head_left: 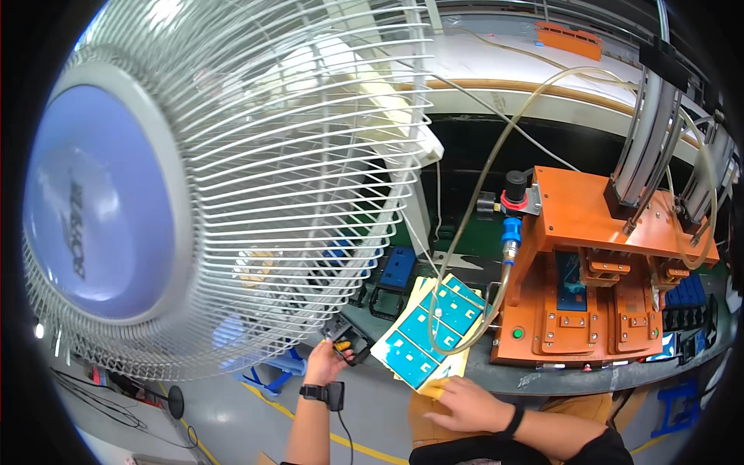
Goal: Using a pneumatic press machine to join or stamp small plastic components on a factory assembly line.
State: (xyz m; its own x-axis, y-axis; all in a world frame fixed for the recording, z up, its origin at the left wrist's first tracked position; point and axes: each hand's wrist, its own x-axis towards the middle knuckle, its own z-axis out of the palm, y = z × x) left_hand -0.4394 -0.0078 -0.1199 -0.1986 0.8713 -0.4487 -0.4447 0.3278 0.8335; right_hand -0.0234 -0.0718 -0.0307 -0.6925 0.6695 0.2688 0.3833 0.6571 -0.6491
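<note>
My left hand (326,361) grips the edge of a black plastic frame (354,346), partly behind the fan's wire guard; yellow shows at its fingertips. To the right of it lies a stack of pale yellow sheets (422,341) bearing several blue-green rectangular labels. My right hand (467,404) is at the near corner of this stack, its thumb apart from its yellow-covered index finger. Nothing shows between those fingers. Whether the fingertip presses on the sheets I cannot tell.
A large fan (108,201) fills the left side. At right stands an orange press fixture (612,209) with cylinders, a regulator (515,194) and a looping clear hose (496,147). Blue-and-black parts (397,267) lie behind the sheets, and more parts (686,298) beyond the press.
</note>
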